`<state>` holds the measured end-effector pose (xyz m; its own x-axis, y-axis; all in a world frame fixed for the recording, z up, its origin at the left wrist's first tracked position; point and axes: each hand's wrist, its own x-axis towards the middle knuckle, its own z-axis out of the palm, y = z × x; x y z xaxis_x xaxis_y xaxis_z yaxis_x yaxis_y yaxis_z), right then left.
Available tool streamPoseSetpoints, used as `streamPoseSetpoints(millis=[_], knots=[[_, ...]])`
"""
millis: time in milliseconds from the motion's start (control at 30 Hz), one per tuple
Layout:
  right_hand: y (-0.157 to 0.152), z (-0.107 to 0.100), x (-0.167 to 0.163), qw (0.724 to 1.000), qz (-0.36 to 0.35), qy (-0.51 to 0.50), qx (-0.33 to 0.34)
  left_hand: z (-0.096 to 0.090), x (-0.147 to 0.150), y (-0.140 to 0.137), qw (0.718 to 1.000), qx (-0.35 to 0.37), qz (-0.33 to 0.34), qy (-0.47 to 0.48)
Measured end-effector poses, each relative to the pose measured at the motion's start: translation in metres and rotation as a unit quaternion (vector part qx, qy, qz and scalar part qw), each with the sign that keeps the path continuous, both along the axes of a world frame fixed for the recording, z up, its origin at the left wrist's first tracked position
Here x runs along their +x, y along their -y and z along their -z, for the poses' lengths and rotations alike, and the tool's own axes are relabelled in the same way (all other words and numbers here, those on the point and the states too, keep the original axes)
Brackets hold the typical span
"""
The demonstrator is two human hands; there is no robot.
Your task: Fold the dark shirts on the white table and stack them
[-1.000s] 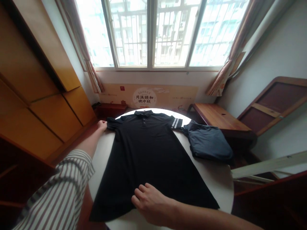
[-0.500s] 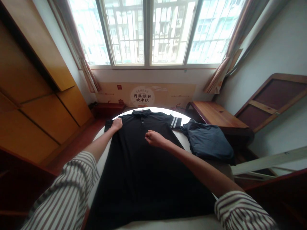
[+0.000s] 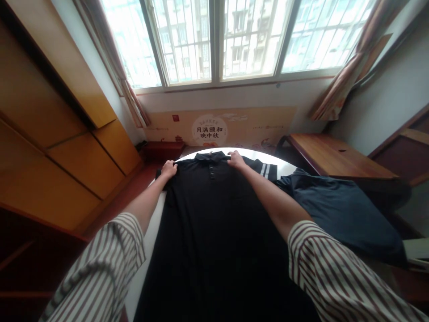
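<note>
A black polo shirt point(image 3: 214, 223) lies spread front side up, its collar at the far end and its hem toward me. Two white stripes cross the sleeve on the right. My left hand point(image 3: 169, 169) is closed on the cloth at the left shoulder, near that sleeve. Beside the collar, my right hand point(image 3: 236, 160) pinches the shirt's other shoulder between thumb and fingers. Under the shirt is a white round-edged table point(image 3: 281, 166), mostly covered.
A dark blue-grey folded garment point(image 3: 345, 210) lies to the right of the shirt. Behind it stands a wooden desk point(image 3: 338, 156). Orange-brown cabinets point(image 3: 77, 165) line the left side. Beyond the table is a printed cardboard panel point(image 3: 241, 127) below the barred window point(image 3: 251, 40).
My right hand has moved forward from above the shirt's chest to the shoulder beside the collar and taken hold there. My left hand stays at the left shoulder. The view has shifted.
</note>
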<state>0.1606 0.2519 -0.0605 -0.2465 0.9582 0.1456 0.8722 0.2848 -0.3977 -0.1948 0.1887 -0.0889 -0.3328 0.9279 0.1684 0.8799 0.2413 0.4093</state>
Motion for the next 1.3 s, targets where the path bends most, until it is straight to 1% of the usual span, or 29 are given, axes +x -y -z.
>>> streamPoseSetpoints(millis=[67, 200, 267, 333, 500, 600, 700, 767, 833, 933, 1033, 1100, 1167, 1233, 1300], knots=[[-0.015, 0.005, 0.000, 1.000, 0.008, -0.008, -0.021, 0.002, -0.001, 0.001, 1.000, 0.009, 0.008, 0.020], [-0.034, 0.011, -0.005, 0.998, -0.033, -0.020, -0.052, 0.000, -0.004, 0.002, 0.998, 0.031, 0.028, 0.048], [-0.039, 0.012, -0.008, 0.998, -0.052, -0.019, -0.043, -0.001, -0.006, 0.002, 0.997, 0.051, 0.031, 0.046], [-0.042, 0.014, -0.011, 0.998, -0.053, -0.017, -0.021, -0.002, -0.007, 0.001, 0.996, 0.069, 0.032, 0.039], [-0.043, 0.015, -0.017, 0.999, -0.011, -0.014, 0.027, -0.004, -0.007, -0.009, 0.995, 0.091, 0.030, 0.021], [-0.041, 0.011, -0.019, 0.999, 0.003, -0.008, 0.051, -0.007, -0.005, -0.017, 0.996, 0.090, 0.018, 0.011], [-0.031, 0.009, -0.017, 0.999, -0.008, 0.008, 0.048, -0.011, 0.002, -0.018, 0.997, 0.077, 0.025, 0.001], [-0.015, 0.013, -0.013, 0.999, -0.028, 0.025, 0.037, -0.012, 0.010, -0.011, 0.996, 0.074, 0.043, -0.006], [0.009, 0.020, -0.008, 0.997, -0.051, 0.044, 0.027, -0.011, 0.020, 0.003, 0.994, 0.074, 0.074, -0.024], [0.064, 0.031, 0.000, 0.993, -0.090, 0.076, 0.016, -0.009, 0.038, 0.042, 0.984, 0.066, 0.143, -0.081], [0.136, 0.034, 0.008, 0.981, -0.140, 0.138, 0.006, -0.007, 0.056, 0.103, 0.968, 0.061, 0.216, -0.115], [0.190, 0.029, 0.018, 0.973, -0.161, 0.165, -0.007, -0.009, 0.070, 0.156, 0.951, 0.059, 0.285, -0.107], [0.245, 0.018, 0.034, 0.967, -0.196, 0.162, -0.027, -0.014, 0.083, 0.217, 0.925, 0.050, 0.363, -0.098], [0.299, 0.007, 0.059, 0.958, -0.246, 0.142, -0.051, -0.019, 0.094, 0.278, 0.905, 0.038, 0.417, -0.075], [0.346, -0.002, 0.090, 0.942, -0.303, 0.126, -0.064, -0.021, 0.098, 0.334, 0.889, 0.015, 0.454, -0.061]])
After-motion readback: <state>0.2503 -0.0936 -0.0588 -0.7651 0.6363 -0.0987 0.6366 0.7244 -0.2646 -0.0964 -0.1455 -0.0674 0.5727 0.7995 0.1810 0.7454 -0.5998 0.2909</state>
